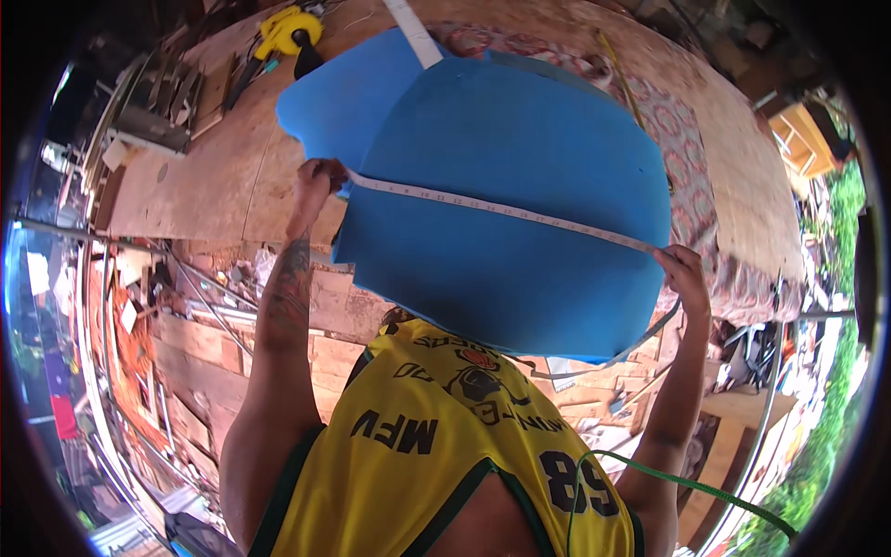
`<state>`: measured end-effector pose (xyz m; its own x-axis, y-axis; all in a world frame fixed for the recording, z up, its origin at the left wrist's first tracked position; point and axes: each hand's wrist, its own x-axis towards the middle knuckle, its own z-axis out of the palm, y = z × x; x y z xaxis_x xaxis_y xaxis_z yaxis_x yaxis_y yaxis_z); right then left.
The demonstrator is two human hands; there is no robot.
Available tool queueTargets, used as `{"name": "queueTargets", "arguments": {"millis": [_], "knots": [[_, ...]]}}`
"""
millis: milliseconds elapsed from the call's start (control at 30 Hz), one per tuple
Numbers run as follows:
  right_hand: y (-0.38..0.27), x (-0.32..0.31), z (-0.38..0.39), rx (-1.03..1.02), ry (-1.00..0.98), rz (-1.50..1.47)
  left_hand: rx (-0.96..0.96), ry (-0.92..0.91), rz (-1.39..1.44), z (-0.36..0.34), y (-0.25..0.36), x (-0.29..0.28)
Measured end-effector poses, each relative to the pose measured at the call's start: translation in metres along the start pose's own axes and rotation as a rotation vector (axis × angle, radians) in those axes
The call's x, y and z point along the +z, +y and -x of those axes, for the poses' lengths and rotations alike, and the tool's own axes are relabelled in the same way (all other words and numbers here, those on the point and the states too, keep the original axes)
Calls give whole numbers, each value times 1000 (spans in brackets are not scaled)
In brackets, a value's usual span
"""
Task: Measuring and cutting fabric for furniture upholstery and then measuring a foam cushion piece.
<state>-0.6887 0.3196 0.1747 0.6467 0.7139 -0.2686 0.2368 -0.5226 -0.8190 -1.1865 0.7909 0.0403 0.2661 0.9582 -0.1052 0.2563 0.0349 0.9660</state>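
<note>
A white tape measure [506, 212] is stretched across a large blue foam sheet [520, 130] on the wooden table. My left hand [322, 176] pinches one end of the tape at the foam's left edge. At the right edge, my right hand [684, 269] grips the tape further along, and its loose length hangs down below that hand and curves back under the foam's near edge. Behind the sheet, to the left, lies a second, lighter blue foam piece [348, 93], partly covered by the first.
A yellow blower [290, 32] rests at the far left of the wooden table [213, 190]. Patterned red-and-grey fabric [682, 139] spreads under the foam's right side. A white strip [413, 32] lies at the back. Wood scraps [200, 343] litter the ground below the near edge.
</note>
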Motion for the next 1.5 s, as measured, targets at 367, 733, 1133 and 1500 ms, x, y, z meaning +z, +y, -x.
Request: {"name": "queueTargets", "arguments": {"millis": [367,733,1133,1500], "knots": [[-26,7,-69,86,21,39,-151,30,265,-12,-2,-5],[23,25,-73,110,320,282,38,108,-286,6,-4,40],[-10,21,-86,449,270,180,-197,-93,387,21,4,40],[-3,2,-86,548,271,169,-285,-199,598,17,-7,48]]}}
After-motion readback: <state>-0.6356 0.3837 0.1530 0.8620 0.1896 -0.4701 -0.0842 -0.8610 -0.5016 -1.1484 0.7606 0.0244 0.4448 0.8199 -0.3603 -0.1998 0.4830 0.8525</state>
